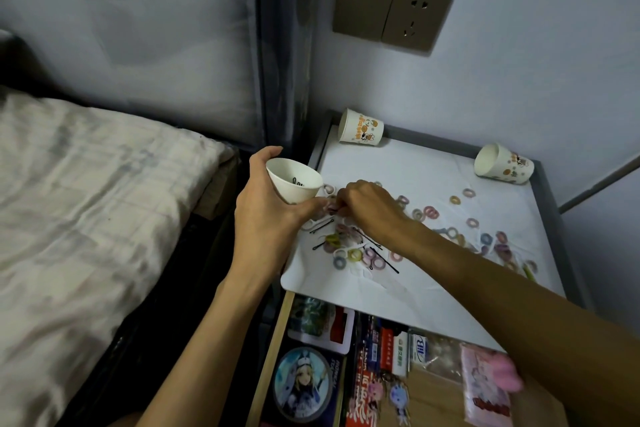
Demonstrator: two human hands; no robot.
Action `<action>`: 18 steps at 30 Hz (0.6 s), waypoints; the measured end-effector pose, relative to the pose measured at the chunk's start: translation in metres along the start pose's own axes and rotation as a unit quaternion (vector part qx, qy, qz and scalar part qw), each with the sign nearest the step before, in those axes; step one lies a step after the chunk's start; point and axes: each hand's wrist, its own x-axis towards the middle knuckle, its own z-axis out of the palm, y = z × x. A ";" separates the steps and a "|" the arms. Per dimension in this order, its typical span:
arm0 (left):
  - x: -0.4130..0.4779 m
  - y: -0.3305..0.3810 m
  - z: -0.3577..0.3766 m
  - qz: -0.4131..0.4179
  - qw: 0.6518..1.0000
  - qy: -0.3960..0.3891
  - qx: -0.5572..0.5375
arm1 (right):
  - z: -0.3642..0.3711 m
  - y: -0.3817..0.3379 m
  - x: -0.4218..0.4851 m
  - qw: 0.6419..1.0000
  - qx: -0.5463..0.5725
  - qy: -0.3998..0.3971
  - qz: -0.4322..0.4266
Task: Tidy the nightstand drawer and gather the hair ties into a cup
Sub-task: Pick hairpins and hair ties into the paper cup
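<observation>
Evidently, in the head view, the left hand [266,215] grips a white cup [294,180] just off the left edge of the nightstand top [433,295], probably so each tie has only a short way to go. The right hand [367,204] curls its fingertips onto a pink hair tie [329,209] beside the cup. The other hair ties [429,213] lie scattered among bobby pins [384,258], behind the open drawer [429,388].

Bedroom in a home. Shown by a rumpled, pale-sheeted bed [86,184], a padded headboard [145,10] behind it, a nightstand [551,191] just beside it against the wall [536,87], a switch and socket plate [393,12] above, and an open drawer [274,347] of personal trinkets [302,383].
</observation>
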 end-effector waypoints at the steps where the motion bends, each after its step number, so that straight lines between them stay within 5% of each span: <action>1: 0.000 0.000 0.000 -0.001 1.000 0.001 -0.001 | -0.001 0.000 -0.001 1.000 -0.006 -0.002 -0.008; 8: 0.001 -0.001 -0.002 0.004 1.000 0.004 0.001 | -0.005 0.004 -0.008 0.999 0.017 0.027 -0.026; 15: 0.001 0.000 -0.003 0.007 1.000 0.005 0.003 | -0.011 -0.018 -0.005 0.983 0.101 -0.052 -0.145; 18: 0.002 -0.002 -0.005 0.009 1.000 0.007 0.005 | -0.004 -0.019 -0.001 0.983 0.120 -0.050 -0.129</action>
